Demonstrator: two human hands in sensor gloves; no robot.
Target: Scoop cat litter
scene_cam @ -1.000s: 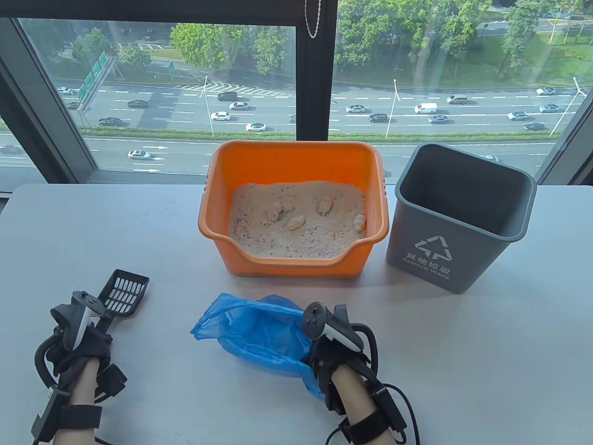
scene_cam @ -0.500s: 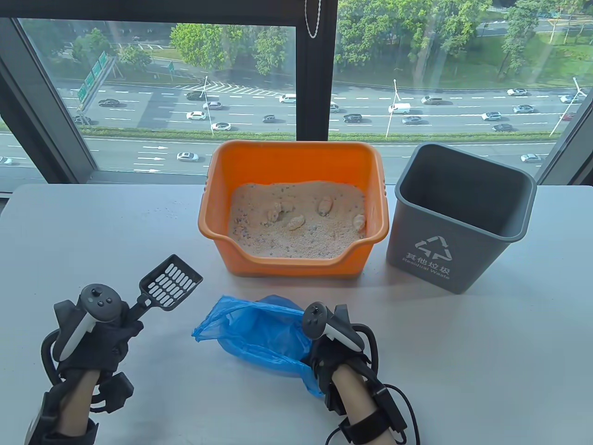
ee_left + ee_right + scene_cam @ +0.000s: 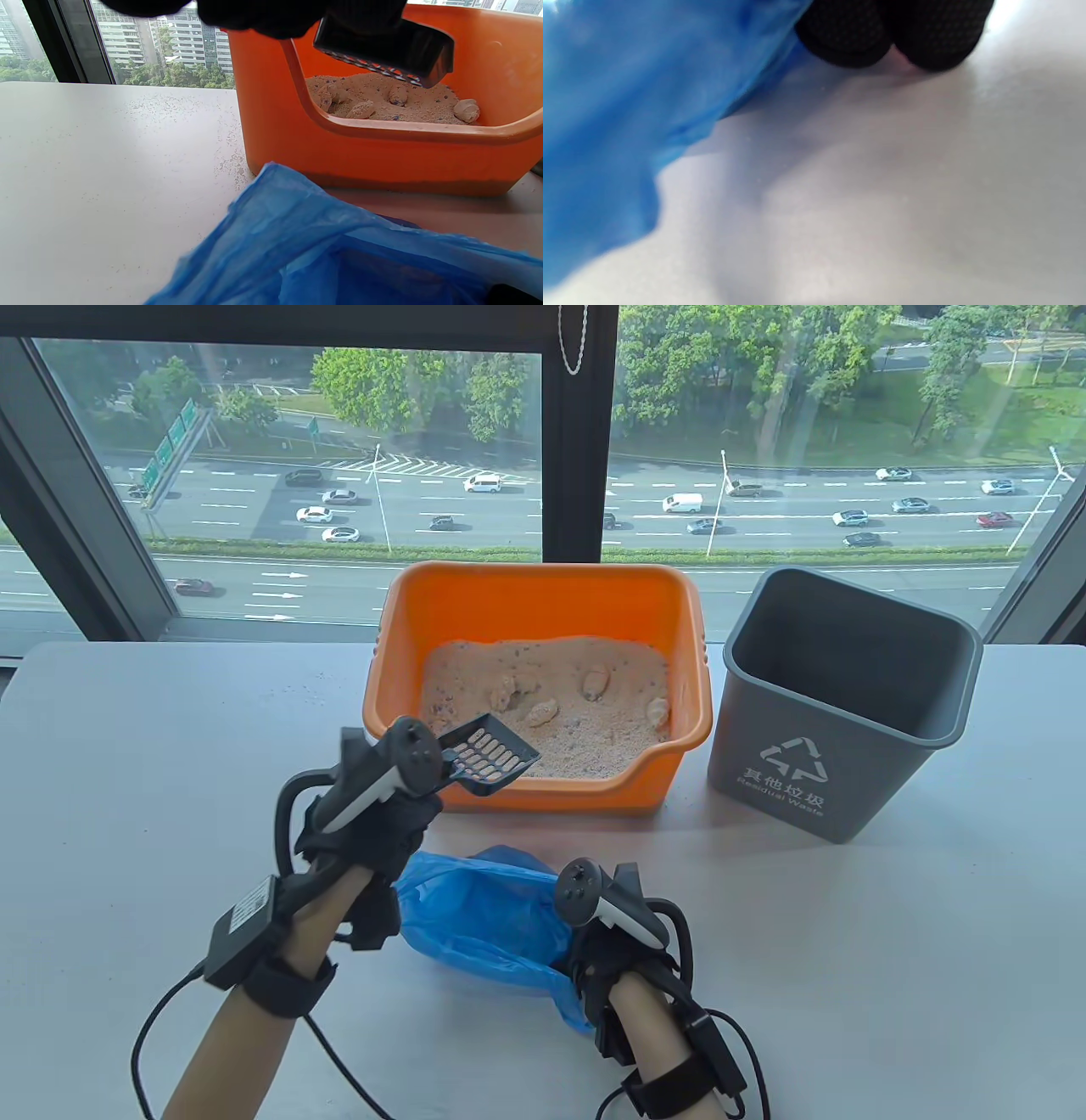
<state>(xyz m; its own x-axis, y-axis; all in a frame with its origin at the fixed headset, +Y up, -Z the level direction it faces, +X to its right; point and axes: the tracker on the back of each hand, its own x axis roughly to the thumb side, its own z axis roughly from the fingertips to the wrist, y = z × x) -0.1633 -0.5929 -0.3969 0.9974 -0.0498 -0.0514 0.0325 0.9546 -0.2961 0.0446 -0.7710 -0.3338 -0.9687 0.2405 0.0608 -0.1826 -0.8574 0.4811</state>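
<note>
Litter fills one orange tray at the centre rear of the surface, with five pale clumps lying on top. Left hand grips one black slotted scoop, held above the tray's lowered front lip. One blue bag lies just in front of the tray, between both hands. Right hand holds the bag's near end; its finger posture cannot be determined. One grey bin stands just right of the tray.

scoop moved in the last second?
Yes. The left hand carried the scoop up and right, from the table's near-left to the orange litter box's front rim.
</note>
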